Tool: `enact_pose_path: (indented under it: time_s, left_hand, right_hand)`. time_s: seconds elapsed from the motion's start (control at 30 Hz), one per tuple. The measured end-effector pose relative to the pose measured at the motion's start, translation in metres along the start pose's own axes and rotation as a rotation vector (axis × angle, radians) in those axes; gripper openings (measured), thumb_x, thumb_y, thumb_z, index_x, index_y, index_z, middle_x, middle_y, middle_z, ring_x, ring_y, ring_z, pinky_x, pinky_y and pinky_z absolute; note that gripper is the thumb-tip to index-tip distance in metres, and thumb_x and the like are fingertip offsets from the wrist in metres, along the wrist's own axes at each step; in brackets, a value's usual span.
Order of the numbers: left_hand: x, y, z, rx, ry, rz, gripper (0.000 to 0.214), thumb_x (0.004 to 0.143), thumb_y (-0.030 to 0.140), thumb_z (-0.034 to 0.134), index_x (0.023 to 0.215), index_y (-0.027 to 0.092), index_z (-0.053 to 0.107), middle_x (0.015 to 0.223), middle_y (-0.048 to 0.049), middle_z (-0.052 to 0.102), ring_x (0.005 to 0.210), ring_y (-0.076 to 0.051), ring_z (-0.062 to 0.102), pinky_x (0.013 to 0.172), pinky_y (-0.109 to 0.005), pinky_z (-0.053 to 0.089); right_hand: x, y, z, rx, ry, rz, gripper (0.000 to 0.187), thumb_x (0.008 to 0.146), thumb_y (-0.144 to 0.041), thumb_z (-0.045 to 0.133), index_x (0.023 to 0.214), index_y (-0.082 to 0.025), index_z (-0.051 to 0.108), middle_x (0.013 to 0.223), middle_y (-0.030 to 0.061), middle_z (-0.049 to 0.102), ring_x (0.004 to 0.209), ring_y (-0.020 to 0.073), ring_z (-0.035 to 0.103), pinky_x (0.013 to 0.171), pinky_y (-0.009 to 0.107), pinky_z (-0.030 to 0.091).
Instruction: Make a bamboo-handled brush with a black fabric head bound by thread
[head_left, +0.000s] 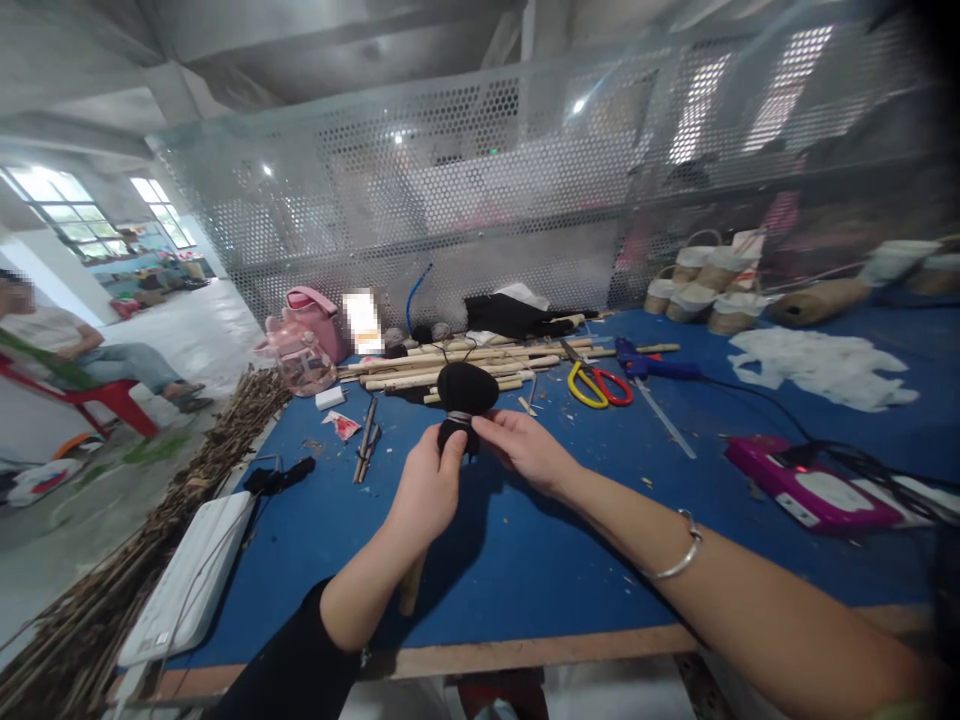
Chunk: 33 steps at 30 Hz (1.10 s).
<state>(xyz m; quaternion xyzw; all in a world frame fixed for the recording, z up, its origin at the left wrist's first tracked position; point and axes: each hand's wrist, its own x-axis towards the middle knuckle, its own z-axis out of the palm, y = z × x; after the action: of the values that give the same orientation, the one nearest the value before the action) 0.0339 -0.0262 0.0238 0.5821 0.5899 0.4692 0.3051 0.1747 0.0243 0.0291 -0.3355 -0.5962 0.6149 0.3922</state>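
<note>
Over the middle of the blue tabletop, my left hand (429, 485) is closed round the lower part of a black cloth-covered, round-headed piece (466, 390). A grey band (459, 416) circles its neck below the rounded top. My right hand (521, 448) pinches at that neck from the right, thumb and finger against the band; whether it grips a loose end is too small to tell. From beneath my left hand sticks out a wooden stick (409, 588); its join to the black piece is hidden.
Behind my hands lie several pale sticks (390, 378), scissors (596, 380) and a blue glue gun (652, 362). A purple power box (814, 490), white gloves (817, 368) and wrapped pots (694, 300) are to the right. A white power strip (196, 570) lies left. A person (82, 345) sits beyond.
</note>
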Motion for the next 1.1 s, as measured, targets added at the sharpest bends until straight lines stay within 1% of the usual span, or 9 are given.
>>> enact_pose_path:
  time_s: [0.1, 0.23, 0.43, 0.57, 0.77, 0.9, 1.0, 1.03, 1.1]
  left_hand:
    - [0.002, -0.001, -0.004, -0.01, 0.029, -0.005, 0.035, 0.084, 0.046, 0.046, 0.093, 0.015, 0.059, 0.068, -0.0046, 0.06, 0.058, -0.015, 0.055, 0.054, -0.025, 0.04]
    - [0.0, 0.0, -0.003, 0.005, 0.018, -0.011, 0.035, 0.084, 0.047, 0.045, 0.091, 0.015, 0.059, 0.063, -0.0032, 0.059, 0.055, -0.014, 0.053, 0.054, -0.025, 0.04]
    - [-0.002, 0.001, 0.0, 0.015, -0.003, -0.001, 0.035, 0.085, 0.047, 0.044, 0.091, 0.015, 0.058, 0.063, -0.0022, 0.057, 0.053, -0.013, 0.051, 0.051, -0.023, 0.038]
    - [-0.002, -0.001, -0.001, -0.053, -0.029, -0.046, 0.035, 0.084, 0.05, 0.044, 0.088, 0.016, 0.055, 0.057, 0.0024, 0.049, 0.045, -0.009, 0.043, 0.043, -0.02, 0.032]
    - [-0.006, 0.013, -0.001, -0.43, -0.182, -0.281, 0.037, 0.079, 0.057, 0.048, 0.086, 0.021, 0.045, 0.055, 0.0082, 0.036, 0.036, -0.004, 0.03, 0.034, -0.014, 0.019]
    - [-0.01, 0.024, -0.002, -0.675, -0.237, -0.375, 0.039, 0.075, 0.057, 0.055, 0.079, 0.022, 0.039, 0.055, 0.0088, 0.038, 0.035, -0.002, 0.024, 0.033, -0.012, 0.016]
    - [-0.011, 0.026, -0.005, -0.797, -0.281, -0.456, 0.039, 0.076, 0.056, 0.053, 0.074, 0.02, 0.037, 0.054, 0.0081, 0.037, 0.034, -0.001, 0.021, 0.031, -0.012, 0.016]
    - [-0.011, 0.025, -0.007, -0.837, -0.325, -0.491, 0.038, 0.078, 0.056, 0.05, 0.073, 0.02, 0.037, 0.053, 0.0079, 0.036, 0.034, -0.001, 0.02, 0.031, -0.012, 0.015]
    - [-0.01, 0.023, -0.009, -0.931, -0.486, -0.57, 0.036, 0.082, 0.054, 0.043, 0.073, 0.019, 0.04, 0.052, 0.0081, 0.032, 0.033, -0.002, 0.016, 0.029, -0.012, 0.012]
  right_hand:
    - [-0.002, -0.001, -0.003, -0.072, 0.045, -0.065, 0.044, 0.07, -0.054, 0.061, 0.053, -0.018, 0.042, 0.042, -0.0078, 0.031, 0.041, 0.0059, 0.023, 0.042, 0.024, 0.016]
    - [-0.005, -0.003, -0.003, -0.128, 0.112, -0.124, 0.046, 0.071, -0.05, 0.06, 0.049, -0.019, 0.034, 0.044, -0.0078, 0.03, 0.043, 0.0061, 0.023, 0.044, 0.024, 0.018]
    - [-0.005, -0.008, -0.009, -0.18, 0.17, -0.151, 0.042, 0.073, -0.045, 0.058, 0.05, -0.019, 0.035, 0.044, -0.0075, 0.029, 0.044, 0.0071, 0.025, 0.045, 0.024, 0.019]
    - [-0.003, -0.003, -0.011, -0.18, 0.154, -0.14, 0.043, 0.073, -0.045, 0.059, 0.049, -0.019, 0.035, 0.043, -0.0074, 0.031, 0.043, 0.0069, 0.026, 0.045, 0.024, 0.02]
    - [0.0, 0.004, -0.005, -0.033, 0.117, -0.035, 0.042, 0.067, -0.048, 0.064, 0.049, -0.019, 0.039, 0.039, -0.0078, 0.032, 0.038, 0.0058, 0.025, 0.04, 0.024, 0.016]
    - [-0.001, 0.001, 0.001, 0.201, -0.011, 0.051, 0.042, 0.063, -0.05, 0.067, 0.054, -0.02, 0.039, 0.038, -0.0103, 0.026, 0.035, 0.0043, 0.016, 0.036, 0.023, 0.01]
    - [-0.002, -0.001, 0.003, 0.32, -0.062, 0.093, 0.042, 0.06, -0.048, 0.073, 0.059, -0.02, 0.042, 0.039, -0.0114, 0.026, 0.035, 0.0033, 0.013, 0.035, 0.021, 0.007]
    - [-0.002, 0.0, 0.002, 0.345, -0.072, 0.107, 0.041, 0.059, -0.047, 0.074, 0.06, -0.019, 0.044, 0.038, -0.0116, 0.026, 0.034, 0.0029, 0.013, 0.035, 0.021, 0.006]
    - [-0.004, 0.002, 0.0, 0.382, -0.097, 0.147, 0.04, 0.056, -0.044, 0.078, 0.061, -0.019, 0.048, 0.037, -0.0118, 0.027, 0.033, 0.0021, 0.013, 0.034, 0.021, 0.005]
